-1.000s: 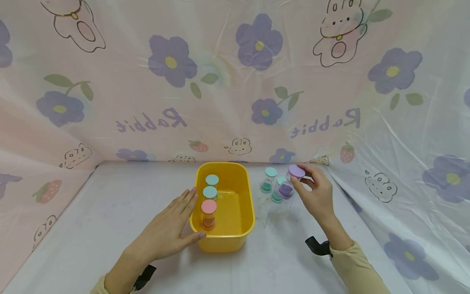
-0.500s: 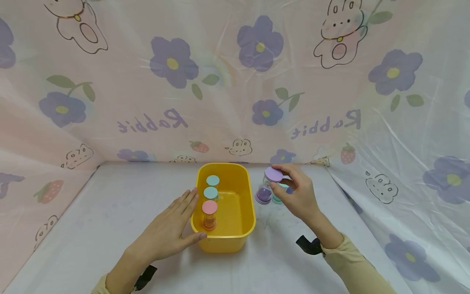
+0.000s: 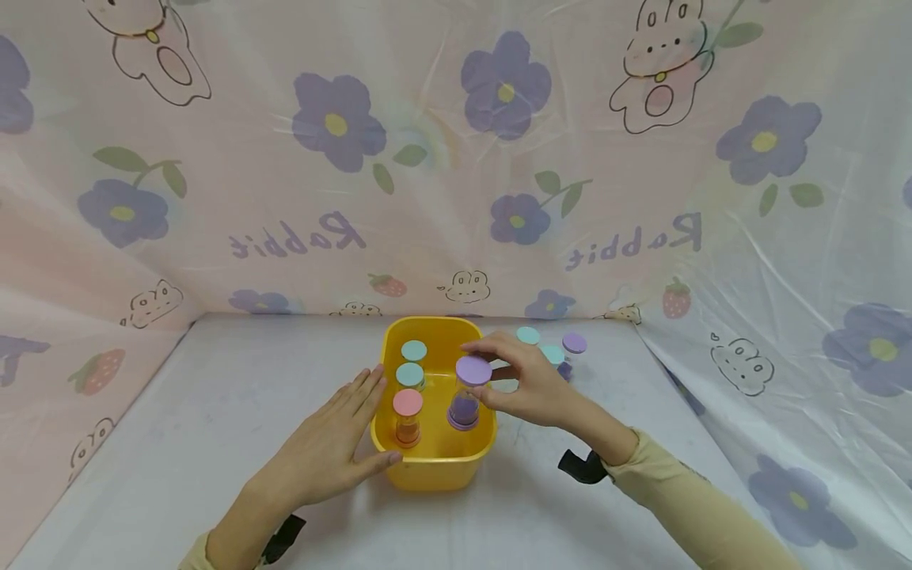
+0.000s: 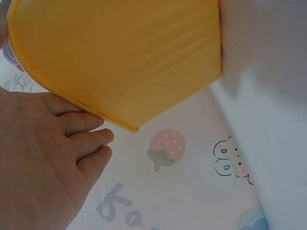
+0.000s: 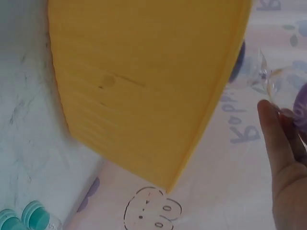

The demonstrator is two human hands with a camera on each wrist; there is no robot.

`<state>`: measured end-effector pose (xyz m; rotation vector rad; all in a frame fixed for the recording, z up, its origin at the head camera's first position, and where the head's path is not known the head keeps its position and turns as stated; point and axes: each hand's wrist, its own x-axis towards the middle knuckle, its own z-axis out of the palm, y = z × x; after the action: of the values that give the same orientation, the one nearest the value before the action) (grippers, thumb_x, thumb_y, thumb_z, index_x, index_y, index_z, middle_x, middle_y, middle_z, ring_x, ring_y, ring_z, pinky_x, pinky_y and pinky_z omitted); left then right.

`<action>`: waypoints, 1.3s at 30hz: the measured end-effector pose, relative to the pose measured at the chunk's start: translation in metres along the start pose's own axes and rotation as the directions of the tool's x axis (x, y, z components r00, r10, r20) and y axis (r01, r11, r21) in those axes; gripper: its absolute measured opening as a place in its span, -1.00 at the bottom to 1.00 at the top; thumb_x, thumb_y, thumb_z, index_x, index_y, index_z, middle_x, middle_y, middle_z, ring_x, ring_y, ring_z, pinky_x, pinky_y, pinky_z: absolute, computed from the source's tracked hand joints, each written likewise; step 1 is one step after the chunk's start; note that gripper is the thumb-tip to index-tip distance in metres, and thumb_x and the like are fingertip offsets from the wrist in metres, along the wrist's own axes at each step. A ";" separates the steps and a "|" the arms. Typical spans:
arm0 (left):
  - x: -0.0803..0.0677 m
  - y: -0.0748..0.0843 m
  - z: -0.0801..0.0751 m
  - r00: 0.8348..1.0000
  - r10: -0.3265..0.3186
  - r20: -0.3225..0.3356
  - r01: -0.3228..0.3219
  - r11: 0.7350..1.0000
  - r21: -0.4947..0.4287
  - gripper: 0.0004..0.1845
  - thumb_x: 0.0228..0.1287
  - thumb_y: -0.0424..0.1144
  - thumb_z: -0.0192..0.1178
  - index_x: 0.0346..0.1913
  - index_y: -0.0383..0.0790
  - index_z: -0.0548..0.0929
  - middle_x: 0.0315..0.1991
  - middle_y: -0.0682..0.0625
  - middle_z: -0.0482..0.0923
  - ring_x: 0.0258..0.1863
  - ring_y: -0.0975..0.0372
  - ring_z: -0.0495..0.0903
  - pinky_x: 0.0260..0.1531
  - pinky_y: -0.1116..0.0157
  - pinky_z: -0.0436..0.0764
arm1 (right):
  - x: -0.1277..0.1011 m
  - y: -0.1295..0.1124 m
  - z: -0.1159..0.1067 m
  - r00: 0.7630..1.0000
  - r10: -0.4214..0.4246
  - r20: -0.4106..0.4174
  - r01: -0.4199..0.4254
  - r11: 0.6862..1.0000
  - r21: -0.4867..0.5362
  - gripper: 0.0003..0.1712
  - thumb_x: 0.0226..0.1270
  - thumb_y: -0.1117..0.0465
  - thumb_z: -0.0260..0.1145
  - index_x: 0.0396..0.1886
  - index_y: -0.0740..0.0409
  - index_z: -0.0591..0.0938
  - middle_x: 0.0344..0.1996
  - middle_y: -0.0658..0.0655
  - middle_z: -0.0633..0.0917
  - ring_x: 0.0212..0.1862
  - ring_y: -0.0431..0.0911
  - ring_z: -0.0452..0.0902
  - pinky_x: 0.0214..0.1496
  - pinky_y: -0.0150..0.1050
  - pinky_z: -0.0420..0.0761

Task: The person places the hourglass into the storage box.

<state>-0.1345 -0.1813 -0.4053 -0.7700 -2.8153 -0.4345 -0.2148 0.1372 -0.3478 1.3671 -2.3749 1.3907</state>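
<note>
My right hand [image 3: 530, 384] pinches a purple-capped sand timer [image 3: 465, 408] by its upper end, over the right side of a yellow bin [image 3: 431, 473]. In the right wrist view the timer's lower end is partly hidden behind the bin's rim [image 5: 211, 112]. My left hand [image 3: 324, 443] rests with straight fingers along the bin's left rim, its thumb at the near corner. Inside the bin, along the left wall, stand a pink-capped sand timer [image 3: 408, 404] and two teal-capped sand timers [image 3: 409, 374].
Right of the bin, two more teal-capped timers [image 3: 528, 336] and another purple-capped timer [image 3: 574, 343] are on the white table [image 3: 527, 507], partly hidden by the right hand. A patterned curtain [image 3: 427, 182] hangs behind and along the sides.
The right hand has carried the purple-capped sand timer leftward from the group on the table to over the bin. My left hand has stayed on the rim.
</note>
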 end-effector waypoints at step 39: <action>0.001 0.000 -0.001 1.000 -0.004 0.010 0.004 1.000 -0.001 0.08 0.41 0.44 0.06 0.64 -0.35 0.11 0.68 -0.17 -0.05 0.65 -0.03 0.00 0.57 -0.07 0.13 | 0.055 0.025 0.039 0.695 0.095 0.713 -0.009 0.992 -0.124 -0.46 0.24 0.33 0.56 0.24 0.15 0.72 0.09 -0.05 0.77 -0.02 -0.38 0.65 0.01 -0.41 0.73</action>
<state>-0.1347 -0.1813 -0.4041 -0.7683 -2.8263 -0.4346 -0.2523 0.0781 -0.3629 2.1265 -2.8838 0.7605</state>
